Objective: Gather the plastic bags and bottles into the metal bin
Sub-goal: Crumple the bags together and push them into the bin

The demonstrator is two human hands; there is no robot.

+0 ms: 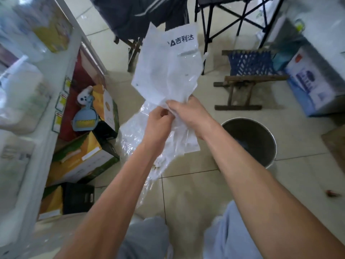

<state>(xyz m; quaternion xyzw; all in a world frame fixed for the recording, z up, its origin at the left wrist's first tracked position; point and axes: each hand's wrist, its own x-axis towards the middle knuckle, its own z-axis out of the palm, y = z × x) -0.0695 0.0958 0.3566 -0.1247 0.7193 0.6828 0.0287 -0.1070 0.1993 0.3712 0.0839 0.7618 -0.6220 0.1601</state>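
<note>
Standing far left, a white shelf (61, 75) with blurred bags and boxes; below it, on the floor, lying yellow cartons (82, 157) and a small blue dustpan with brush (84, 118)

Hanging at the middle, a clear crinkled plastic bag (134, 139), trailing down toward the tiled floor (186, 193). Closing around the gathered plastic, the left hand (158, 126), its fingers (162, 111) curled tight on the bunch. Rising above both hands, a white printed plastic bag (168, 68), fanning up loose. Pinching the same bunch from the other side, the right hand (188, 113), fingers clamped on the neck of the white bag, touching the left hand.

Waiting to the right, near the right forearm, the metal bin (261, 146), upright on the floor. Looking almost empty inside, only something small and bluish lying at the bottom, too dim to name. Not showing clearly in view, any bottles.

Probably risking this: the slippery film sliding out of the grip, or the long clear tail catching on the rim and spilling outside. Also possibly springing open again after release, not being crumpled enough
</note>
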